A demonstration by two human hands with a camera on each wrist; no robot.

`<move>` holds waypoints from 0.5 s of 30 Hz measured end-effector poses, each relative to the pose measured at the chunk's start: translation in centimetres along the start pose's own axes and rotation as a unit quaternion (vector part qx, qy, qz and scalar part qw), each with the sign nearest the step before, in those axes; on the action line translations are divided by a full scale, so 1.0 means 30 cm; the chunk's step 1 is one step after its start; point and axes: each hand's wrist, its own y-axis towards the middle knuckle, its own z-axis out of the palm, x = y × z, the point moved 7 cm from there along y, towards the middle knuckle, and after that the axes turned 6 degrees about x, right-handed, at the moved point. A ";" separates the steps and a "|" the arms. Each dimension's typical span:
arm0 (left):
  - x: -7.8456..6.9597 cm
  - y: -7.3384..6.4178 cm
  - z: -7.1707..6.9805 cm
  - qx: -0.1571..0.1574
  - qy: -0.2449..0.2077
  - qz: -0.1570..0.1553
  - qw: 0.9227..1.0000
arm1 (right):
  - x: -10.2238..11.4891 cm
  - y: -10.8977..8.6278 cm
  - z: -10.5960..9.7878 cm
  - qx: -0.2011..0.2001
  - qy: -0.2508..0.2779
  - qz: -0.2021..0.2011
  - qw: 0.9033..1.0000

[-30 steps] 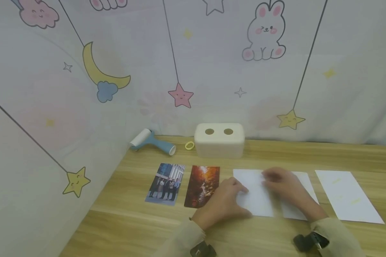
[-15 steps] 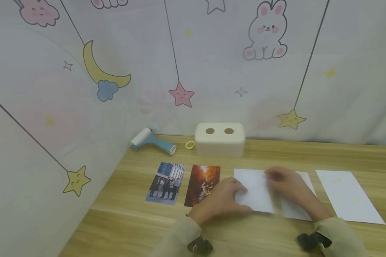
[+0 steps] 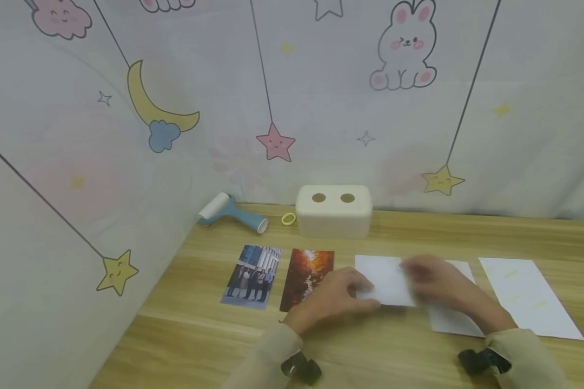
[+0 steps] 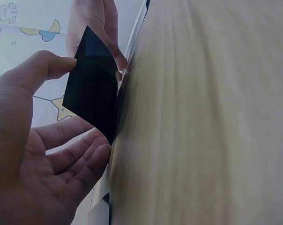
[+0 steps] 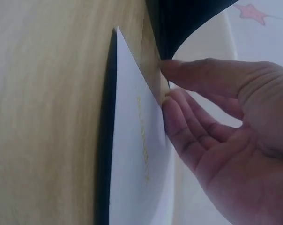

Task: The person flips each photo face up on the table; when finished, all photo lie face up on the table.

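Observation:
A photo print (image 3: 382, 270) lies white back up at mid-table, its near side raised. Its underside looks dark (image 4: 91, 86) in the left wrist view, where the print bends upward. My left hand (image 3: 336, 297) holds it at the left, thumb on one corner and fingertips by the lower one. At its right edge, my right hand (image 3: 438, 283) pinches the print between thumb and fingers, partly blurred. Beneath the right hand lies a second white-backed print (image 3: 455, 319), with yellow lettering in the right wrist view.
Left of the hands lie a group photo (image 3: 251, 278) and an autumn photo (image 3: 309, 275). A white sheet (image 3: 530, 297) with yellow marks lies far right. Behind stand a cream box (image 3: 334, 219) with two holes, a yellow ring (image 3: 289, 219) and a blue lint roller (image 3: 233, 213).
The print's near edge has risen away from me, tilting up off the table. Both hands stay at its sides; the right forearm has shifted slightly right.

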 end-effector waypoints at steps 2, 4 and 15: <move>0.005 0.000 0.000 0.000 -0.008 -0.002 1.000 | -0.001 -0.001 0.002 0.008 0.009 -0.002 1.000; 0.008 0.000 -0.002 -0.003 -0.010 -0.001 1.000 | -0.003 -0.002 0.003 0.014 0.014 0.002 1.000; 0.006 0.001 -0.007 0.000 0.005 0.001 1.000 | 0.000 -0.008 -0.012 0.003 -0.003 0.020 1.000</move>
